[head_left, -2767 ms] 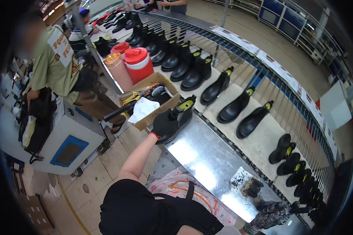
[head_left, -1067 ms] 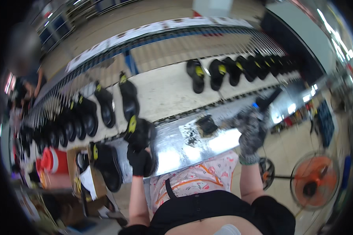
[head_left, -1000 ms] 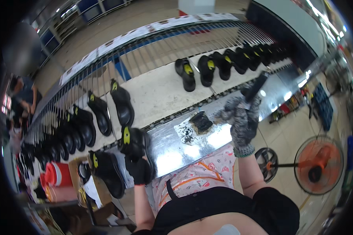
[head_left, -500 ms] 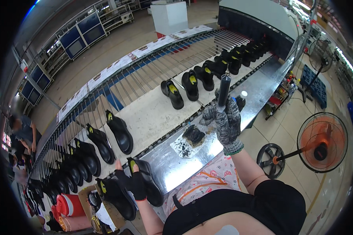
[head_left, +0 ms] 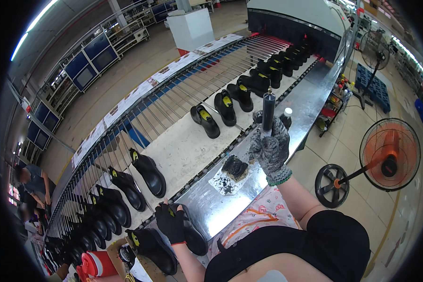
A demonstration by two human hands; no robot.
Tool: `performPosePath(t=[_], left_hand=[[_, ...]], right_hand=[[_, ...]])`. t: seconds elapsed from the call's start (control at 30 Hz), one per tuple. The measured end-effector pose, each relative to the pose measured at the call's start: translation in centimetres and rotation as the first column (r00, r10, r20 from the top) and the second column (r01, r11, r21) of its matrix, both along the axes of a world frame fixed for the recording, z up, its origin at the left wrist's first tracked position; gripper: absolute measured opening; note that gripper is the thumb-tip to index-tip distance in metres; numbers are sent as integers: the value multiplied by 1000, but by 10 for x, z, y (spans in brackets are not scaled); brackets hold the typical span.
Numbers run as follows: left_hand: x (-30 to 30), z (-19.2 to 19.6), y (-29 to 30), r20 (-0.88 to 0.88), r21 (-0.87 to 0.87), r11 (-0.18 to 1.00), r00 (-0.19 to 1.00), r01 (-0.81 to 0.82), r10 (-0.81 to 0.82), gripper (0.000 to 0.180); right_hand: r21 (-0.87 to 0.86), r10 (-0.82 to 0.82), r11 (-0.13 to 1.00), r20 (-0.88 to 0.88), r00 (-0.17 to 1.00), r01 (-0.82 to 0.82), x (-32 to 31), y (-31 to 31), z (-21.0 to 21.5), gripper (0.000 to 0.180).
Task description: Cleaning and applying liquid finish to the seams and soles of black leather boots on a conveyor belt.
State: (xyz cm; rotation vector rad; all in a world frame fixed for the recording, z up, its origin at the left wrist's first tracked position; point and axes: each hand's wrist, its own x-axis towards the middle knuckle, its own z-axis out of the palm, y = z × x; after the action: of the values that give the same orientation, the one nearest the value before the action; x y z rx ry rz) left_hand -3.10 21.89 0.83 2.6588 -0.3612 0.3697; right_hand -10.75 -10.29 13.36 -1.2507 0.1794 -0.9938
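Raised higher than half a second ago, our grey-gloved right hand clenches an upright black cylindrical tube above the steel bench, while our black-gloved left hand grasps a black leather boot beside a smeared black sponge.

A single view is given: a wide fisheye camera worn on the person's head, looking steeply down over the chest and forearms, which enter from the lower edge. The shiny metal tabletop runs diagonally through the middle, close beneath the lens. Beyond the tabletop the conveyor of rods bends toward the rim; farther past it lies open floor with blue shelving. To the right of the tabletop an orange fan stands on the floor. Dark corners ring the picture.
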Motion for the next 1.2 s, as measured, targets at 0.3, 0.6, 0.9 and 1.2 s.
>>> performPosePath(t=[0.3, 0.6, 0.9, 1.2], left_hand=[[-1, 5, 0, 9, -29, 999, 1000, 17, -16, 55], [-4, -14, 10, 16, 32, 999, 999, -32, 32, 59], [0, 3, -3, 33, 31, 999, 999, -19, 18, 52], [-4, 3, -2, 30, 53, 998, 999, -33, 32, 52]], right_hand=[[56, 106, 992, 118, 987, -113, 0, 2, -7, 51], [177, 134, 973, 100, 986, -151, -4, 1, -11, 36], [73, 217, 971, 139, 966, -228, -7, -14, -33, 27], [160, 334, 920, 163, 929, -358, -12, -3, -36, 32]])
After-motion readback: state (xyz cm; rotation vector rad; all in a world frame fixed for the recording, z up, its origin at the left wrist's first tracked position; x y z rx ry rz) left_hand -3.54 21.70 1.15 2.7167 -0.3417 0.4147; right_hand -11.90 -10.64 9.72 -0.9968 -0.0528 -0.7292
